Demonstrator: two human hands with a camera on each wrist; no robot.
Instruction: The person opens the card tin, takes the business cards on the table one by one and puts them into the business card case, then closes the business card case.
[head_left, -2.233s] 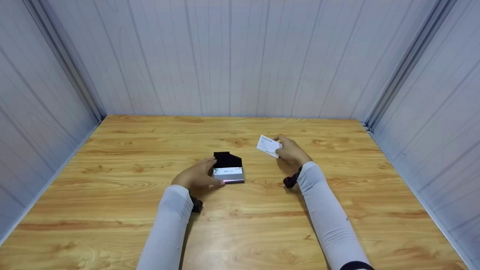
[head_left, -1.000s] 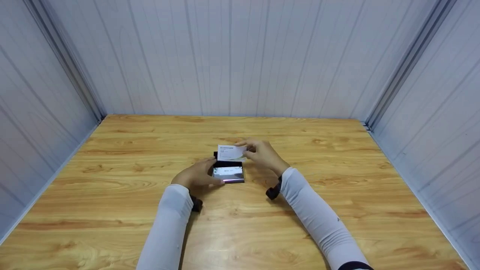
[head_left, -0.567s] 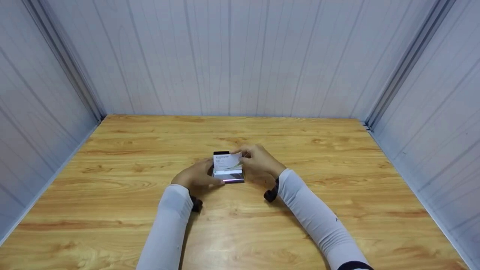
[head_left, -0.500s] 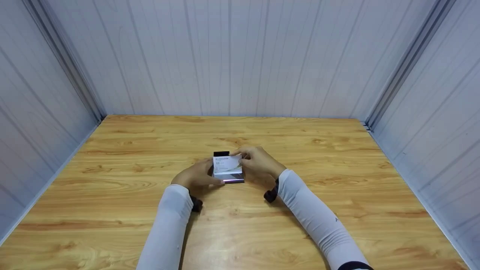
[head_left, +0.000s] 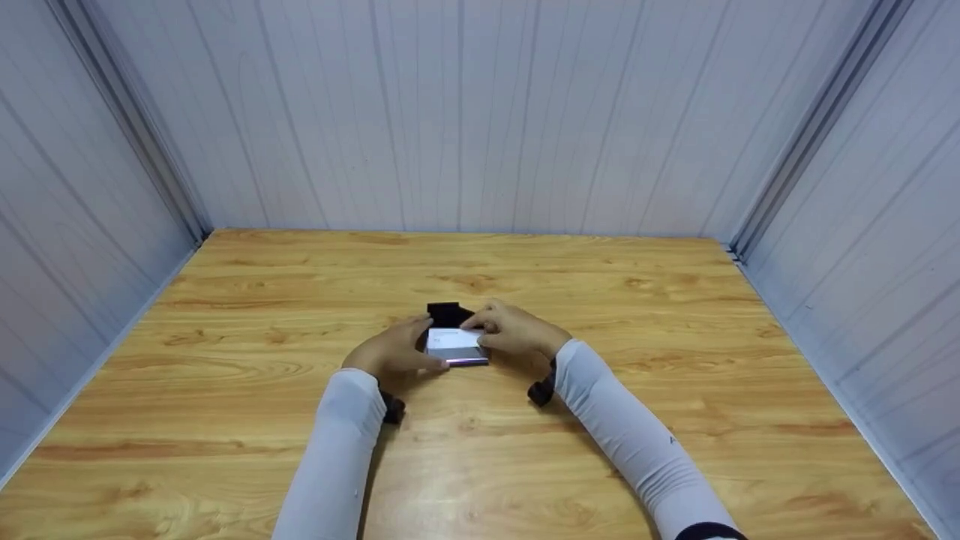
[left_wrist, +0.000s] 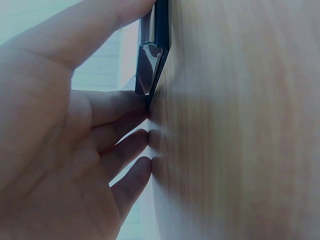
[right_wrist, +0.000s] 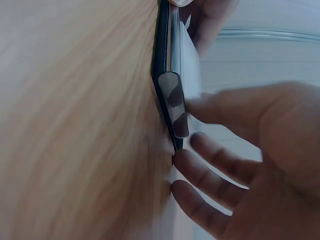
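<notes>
An open business card case (head_left: pixel 444 313) lies on the table, its black lid folded back and its shiny metal tray toward me. The left hand (head_left: pixel 394 347) holds it at the left side, thumb at the front edge and fingers at the back; the left wrist view shows the case (left_wrist: pixel 162 30) between thumb and fingers. A white business card (head_left: pixel 450 337) lies low over the tray. At its right end the right hand (head_left: pixel 517 328) pinches it with thumb and index finger. In the right wrist view, the thumb of the right hand (right_wrist: pixel 280 135) meets the card (right_wrist: pixel 190 65) above the metal rim.
The wood-grain table (head_left: pixel 225 360) extends around both hands. White panel walls (head_left: pixel 480 112) enclose it at the back and on both sides. A dark wrist camera (head_left: pixel 541 391) sits under the right wrist, and another camera (head_left: pixel 393 407) under the left.
The right hand has brought the card from the right over the case, then lowered it toward me into the tray. The left hand has stayed on the case.
</notes>
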